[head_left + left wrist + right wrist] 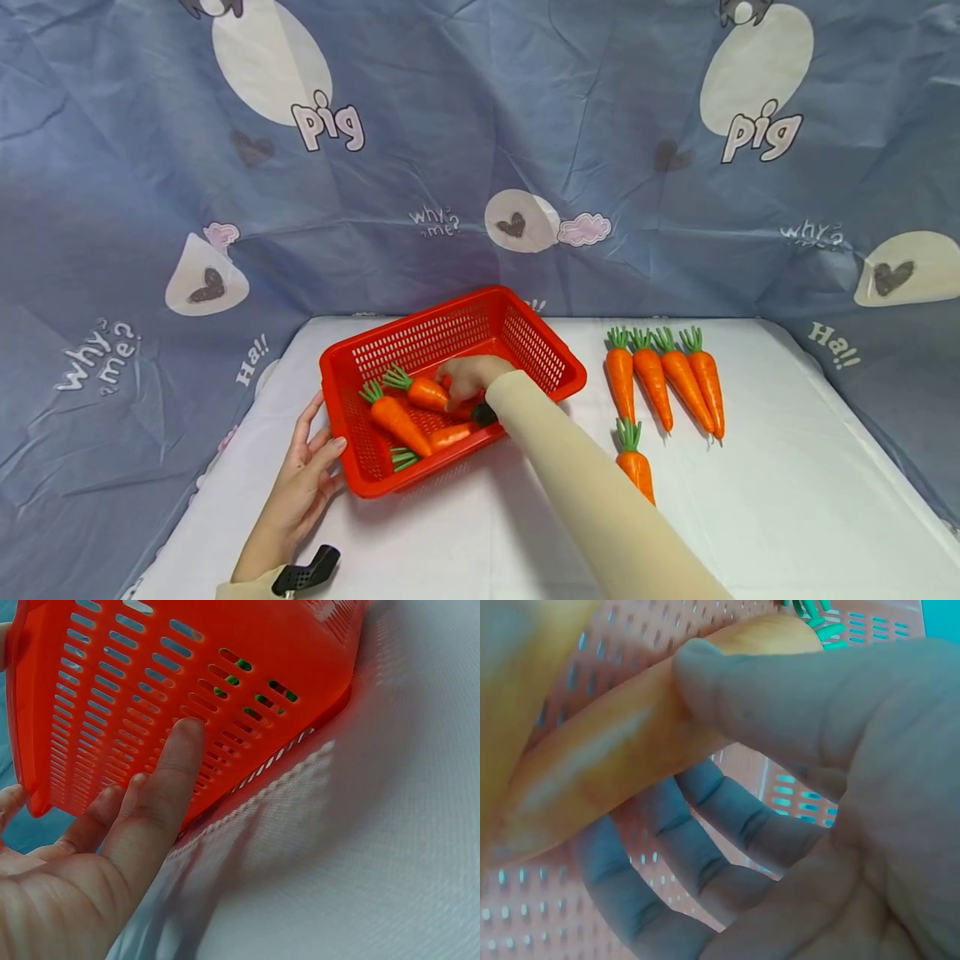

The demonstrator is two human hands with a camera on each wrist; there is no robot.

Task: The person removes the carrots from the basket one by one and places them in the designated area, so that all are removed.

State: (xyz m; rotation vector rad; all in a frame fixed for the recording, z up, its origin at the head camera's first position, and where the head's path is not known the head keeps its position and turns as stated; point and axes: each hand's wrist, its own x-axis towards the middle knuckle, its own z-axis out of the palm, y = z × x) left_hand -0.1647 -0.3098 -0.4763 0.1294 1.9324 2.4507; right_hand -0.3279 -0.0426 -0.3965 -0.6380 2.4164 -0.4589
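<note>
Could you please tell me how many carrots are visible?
8 orange, green-topped carrots: 3 in the red perforated basket, 4 in a row on the white tabletop, 1 nearer the person. The right hand may hide more.

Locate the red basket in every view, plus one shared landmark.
Head: red basket, lower middle, touched by the left hand.
Left wrist: its slotted outer wall, upper left.
Right wrist: its paler slotted surface, behind the right hand and carrot.
Shared landmark: green carrot tops, through slots in left wrist.
</note>
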